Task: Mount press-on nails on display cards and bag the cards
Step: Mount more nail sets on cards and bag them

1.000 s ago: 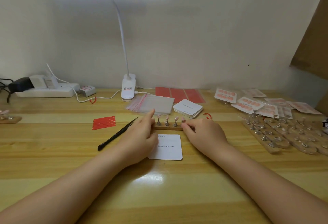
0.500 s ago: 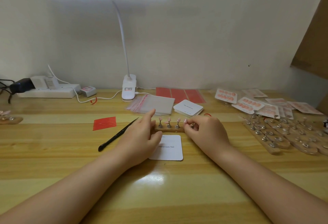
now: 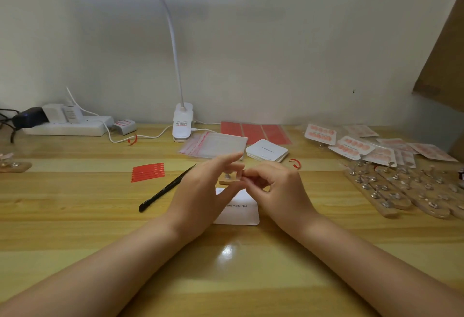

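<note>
A white display card [image 3: 242, 213] printed "Handmade Nail" lies on the wooden desk in front of me. Just behind it stands a small wooden nail stand [image 3: 228, 179], mostly hidden by my hands. My left hand [image 3: 206, 188] hovers over the stand's left end, its fingers fairly straight and the index finger pointing up and right. My right hand [image 3: 276, 187] is curled, and its fingertips pinch a small press-on nail [image 3: 244, 173] close to my left thumb. The nail itself barely shows.
Black tweezers [image 3: 165, 191] and red adhesive strips [image 3: 148, 172] lie to the left. Clear bags [image 3: 216, 148], a card stack [image 3: 267, 153] and red sheets [image 3: 256, 132] sit behind. Bagged nail cards [image 3: 351, 145] and wooden stands [image 3: 401, 191] fill the right. The lamp base [image 3: 182, 125] and power strip [image 3: 67, 128] line the wall.
My right hand has come off the stand's right end and moved left, pinching a nail. My left hand has lifted and shifted right to meet it, covering most of the stand.
</note>
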A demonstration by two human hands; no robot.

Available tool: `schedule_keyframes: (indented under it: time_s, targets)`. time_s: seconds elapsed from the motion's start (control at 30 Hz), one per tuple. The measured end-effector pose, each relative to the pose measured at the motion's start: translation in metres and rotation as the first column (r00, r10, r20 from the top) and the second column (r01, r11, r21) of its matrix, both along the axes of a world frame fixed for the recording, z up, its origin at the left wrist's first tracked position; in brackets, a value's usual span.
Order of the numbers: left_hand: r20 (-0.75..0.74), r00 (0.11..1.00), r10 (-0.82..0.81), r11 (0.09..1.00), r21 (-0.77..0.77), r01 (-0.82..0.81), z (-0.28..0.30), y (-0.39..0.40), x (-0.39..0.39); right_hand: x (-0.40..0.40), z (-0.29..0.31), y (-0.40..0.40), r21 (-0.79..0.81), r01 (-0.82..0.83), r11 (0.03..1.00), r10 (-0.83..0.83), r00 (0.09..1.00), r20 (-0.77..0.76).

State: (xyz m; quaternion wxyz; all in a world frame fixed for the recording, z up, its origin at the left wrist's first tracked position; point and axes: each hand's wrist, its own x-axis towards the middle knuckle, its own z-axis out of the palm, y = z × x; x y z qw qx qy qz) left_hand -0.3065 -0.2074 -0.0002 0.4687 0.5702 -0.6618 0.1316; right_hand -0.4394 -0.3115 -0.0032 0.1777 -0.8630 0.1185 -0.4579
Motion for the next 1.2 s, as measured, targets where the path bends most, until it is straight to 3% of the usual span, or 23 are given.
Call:
schedule_keyframes:
  time_s: [0.57,0.8,1.03,1.2]
  targets:
    - [0.031,0.999,0.034,0.999,-0.003,-0.034,0.004,0.002,0.001,-0.002,0.001,0.001,-0.020,-0.046,0.999,0.045,0.997,-0.061]
    - [-0.078,0.995,0.070,0.996,-0.044,-0.074,0.000,-0.002,0.006,-0.002,-0.003,0.000,0.022,-0.061,0.998,0.061,0.998,-0.020]
    - [-0.213,0.973,0.088,0.996,-0.010,-0.093,-0.003,-0.004,0.007,-0.003,-0.003,-0.010,0.259,0.084,0.962,-0.097,0.994,0.040]
    - [-0.238,0.966,0.100,0.995,0.030,-0.095,-0.004,-0.004,0.008,-0.008,-0.003,-0.027,0.320,0.282,0.905,-0.266,0.960,-0.094]
